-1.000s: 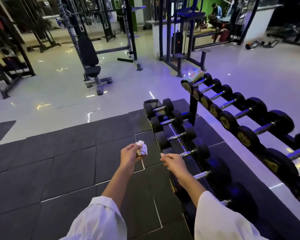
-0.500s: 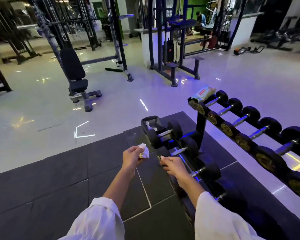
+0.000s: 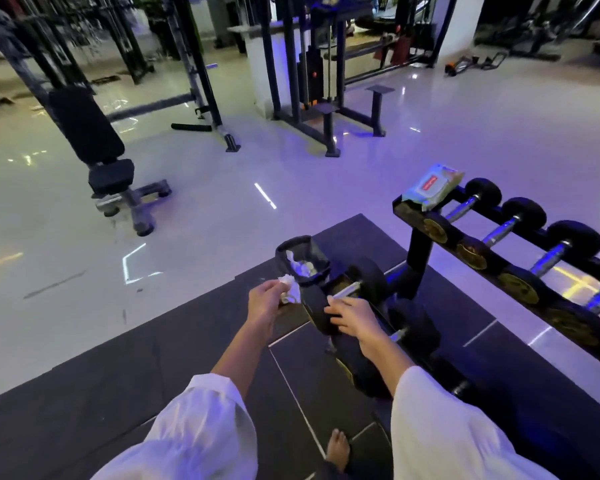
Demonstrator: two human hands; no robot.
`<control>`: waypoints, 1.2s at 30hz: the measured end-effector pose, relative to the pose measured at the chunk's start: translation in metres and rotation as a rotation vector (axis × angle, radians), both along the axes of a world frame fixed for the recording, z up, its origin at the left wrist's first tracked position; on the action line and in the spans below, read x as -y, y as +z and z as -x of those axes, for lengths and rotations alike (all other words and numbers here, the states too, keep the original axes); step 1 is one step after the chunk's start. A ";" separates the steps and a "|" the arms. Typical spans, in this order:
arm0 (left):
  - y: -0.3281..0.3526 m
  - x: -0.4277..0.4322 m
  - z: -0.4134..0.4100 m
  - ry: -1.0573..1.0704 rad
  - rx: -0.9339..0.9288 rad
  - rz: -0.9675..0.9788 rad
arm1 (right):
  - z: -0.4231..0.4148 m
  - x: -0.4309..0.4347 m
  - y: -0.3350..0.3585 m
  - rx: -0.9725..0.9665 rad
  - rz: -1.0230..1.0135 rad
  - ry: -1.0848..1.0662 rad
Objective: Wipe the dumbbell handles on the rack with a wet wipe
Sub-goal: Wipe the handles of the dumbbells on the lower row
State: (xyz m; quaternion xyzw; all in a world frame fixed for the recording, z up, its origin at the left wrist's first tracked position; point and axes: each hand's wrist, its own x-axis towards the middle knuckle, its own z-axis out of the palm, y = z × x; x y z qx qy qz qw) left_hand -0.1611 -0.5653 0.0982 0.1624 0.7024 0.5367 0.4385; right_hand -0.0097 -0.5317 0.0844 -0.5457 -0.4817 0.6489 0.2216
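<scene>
Where the pale tiled floor (image 3: pixel 222 209) meets the dark rubber mat (image 3: pixel 118 375), a black padded bench (image 3: pixel 90 140) stands far left.

Left hand (image 3: pixel 265 301), near centre: thumb and curled fingers pinch a crumpled white wet wipe (image 3: pixel 290 289), held above the mat just near-left of a small black bin (image 3: pixel 284 249). The bin sits at the far end of the lower rack tier, with crumpled white wipes inside.

Right hand (image 3: pixel 352 315), just right of the left, the 2 apart: fingers fairly straight, slightly spread, holding nothing, laid over the dark head of a lower-tier dumbbell (image 3: pixel 321 322). Contact: cannot tell. A neighbouring chrome handle (image 3: pixel 346 292) shows just beyond the fingertips. 1 bare foot (image 3: pixel 338 448) at the near edge, on the mat.

Rack (image 3: pixel 417 251): 2 tiers, running centre to near right. A wet-wipe pack (image 3: pixel 432 181) lies flat on the upper tier's far end. Right of it is a row of upper-tier dumbbells (image 3: pixel 523 214), black heads and chrome handles, side by side.
</scene>
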 end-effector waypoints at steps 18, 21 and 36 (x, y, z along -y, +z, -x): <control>-0.052 -0.287 0.086 -0.651 -0.005 0.153 | 0.094 -0.211 -0.045 0.022 0.166 -0.509; -0.079 -0.320 0.092 -0.814 -0.089 0.253 | 0.105 -0.219 -0.064 0.043 0.221 -0.670; -0.246 -0.337 0.054 -1.526 -0.490 0.277 | 0.136 -0.160 -0.211 0.137 0.539 -1.110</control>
